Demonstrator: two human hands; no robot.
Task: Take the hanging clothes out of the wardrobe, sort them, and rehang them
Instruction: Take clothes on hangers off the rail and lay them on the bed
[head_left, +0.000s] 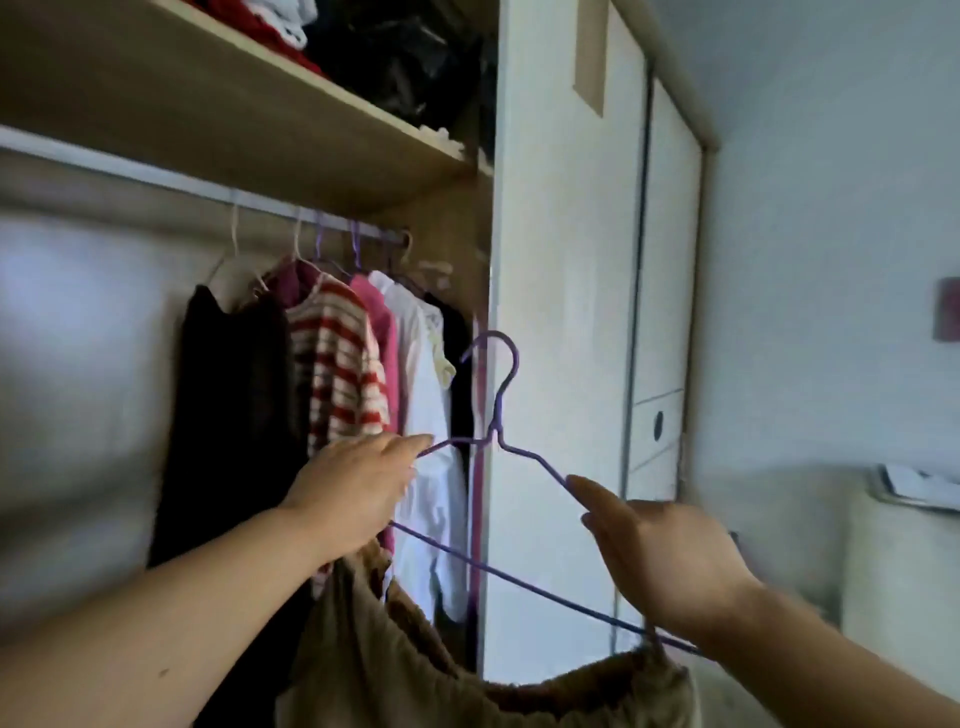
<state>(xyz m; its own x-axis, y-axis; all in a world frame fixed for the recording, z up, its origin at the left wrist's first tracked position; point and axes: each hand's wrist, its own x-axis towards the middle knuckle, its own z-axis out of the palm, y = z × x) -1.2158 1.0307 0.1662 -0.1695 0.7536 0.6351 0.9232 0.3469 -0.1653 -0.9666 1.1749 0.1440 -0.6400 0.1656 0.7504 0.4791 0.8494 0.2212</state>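
A purple wire hanger (500, 415) is held up in front of the open wardrobe, hook upward. My left hand (353, 488) grips its left shoulder together with the waistband of a tan garment (395, 660) that sags below the hanger's bottom wire. My right hand (660, 551) holds the hanger's right arm and the garment's other end. On the rail (171, 179) hang a black garment (228, 415), a red-and-white striped top (337, 374), a pink piece (382, 332) and a white shirt (431, 415), bunched toward the right.
A wooden shelf (218, 119) above the rail carries folded red, white and black items. A white sliding door (561, 312) stands right of the opening. Further right are a pale wall and a white unit (904, 571) with papers on top.
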